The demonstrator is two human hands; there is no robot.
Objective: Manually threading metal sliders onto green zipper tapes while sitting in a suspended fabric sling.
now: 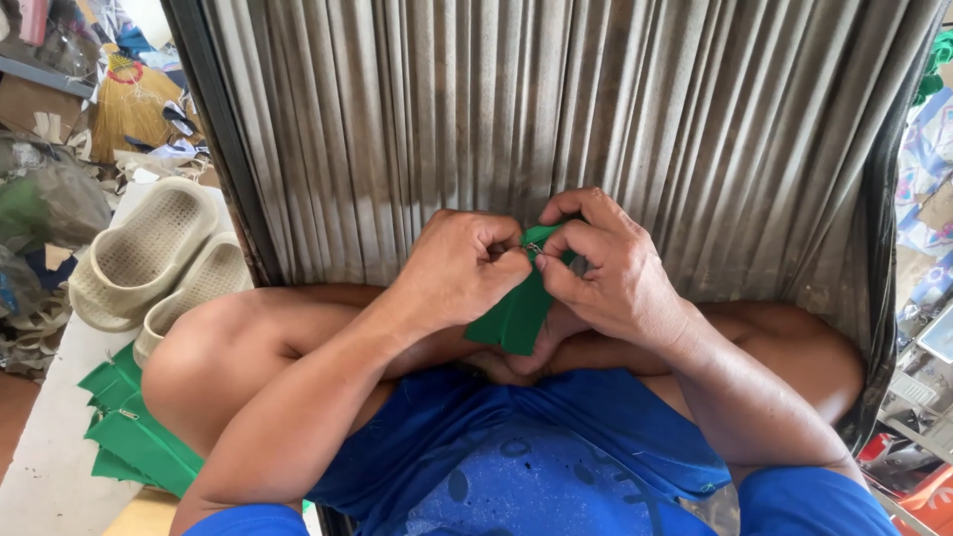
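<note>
We observe a person seated cross-legged, bare knees spread, wearing blue shorts and a blue shirt, facing a grey pleated curtain [556, 119] that hangs straight down ahead of the legs.

Both hands meet at chest height above the lap. The left hand [462, 268] is closed, its thumb and forefinger pinched on a small metal zipper slider [534, 248] at the upper edge of a green fabric piece [516, 313]. The right hand [606, 263] is also closed, its fingers curled over the top of the same green fabric piece, the thumb pressing the cloth from the front just beside the slider. The fingertips of the two hands touch or nearly touch at that point; we cannot tell which. The fabric hangs from the grip between the wrists, its lower end reaching down to the crossed legs.

To the person's left, a stack of green fabric pieces [134, 427] lies on a pale counter [45, 467], partly hidden behind the left knee; a small metal fitting shows on one of them. Beyond the stack, a pair of beige perforated slippers [149, 253] rests side by side, touching one another. Further left, a cluttered heap of bags and scraps is visible but too jumbled for us to itemise. At the right edge, assorted objects are only partly in view.
</note>
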